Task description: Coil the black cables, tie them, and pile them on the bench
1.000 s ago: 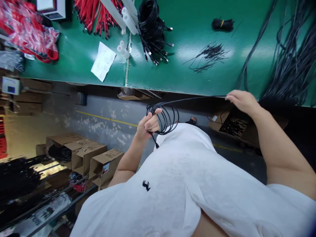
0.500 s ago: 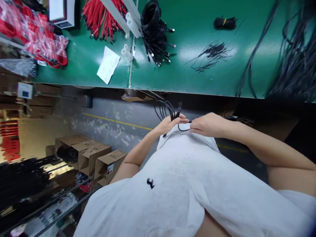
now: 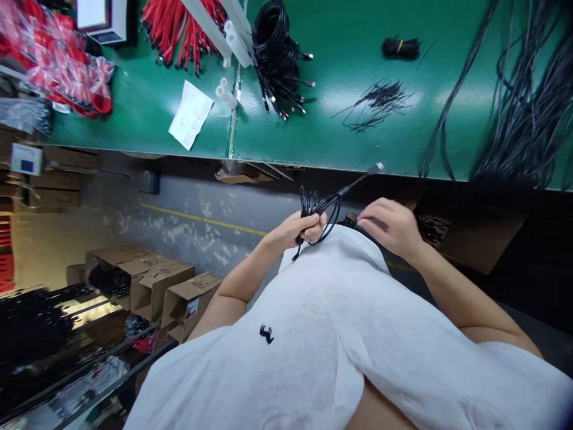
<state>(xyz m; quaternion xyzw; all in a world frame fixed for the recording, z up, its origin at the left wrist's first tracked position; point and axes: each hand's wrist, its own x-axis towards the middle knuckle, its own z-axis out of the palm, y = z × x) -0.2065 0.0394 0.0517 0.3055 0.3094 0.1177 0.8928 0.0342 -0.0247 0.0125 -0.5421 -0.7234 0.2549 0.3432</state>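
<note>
A looped black USB cable [image 3: 332, 206] is in my left hand [image 3: 305, 228], whose fingers are wrapped round the coil in front of my waist. One end of the cable, with a metal plug, sticks up and to the right toward the table edge; another short end points down below the hand. My right hand [image 3: 390, 230] is a little to the right, apart from the cable. Its fingers are loosely curved, with a gap between thumb and fingers, and nothing shows in them.
On the green table [image 3: 340, 140] lie a coiled bundle of black cables [image 3: 277, 60], thin black ties [image 3: 378, 104], a banded black bundle [image 3: 400, 48], long loose black cables [image 3: 519, 113], red cables [image 3: 183, 36] and a paper sheet [image 3: 191, 114]. Cardboard boxes [image 3: 190, 301] stand at left.
The cable in my left hand is now gathered into a closed coil, with its plug end sticking up. My right hand has let go of the cable and lifted away to the right.
</note>
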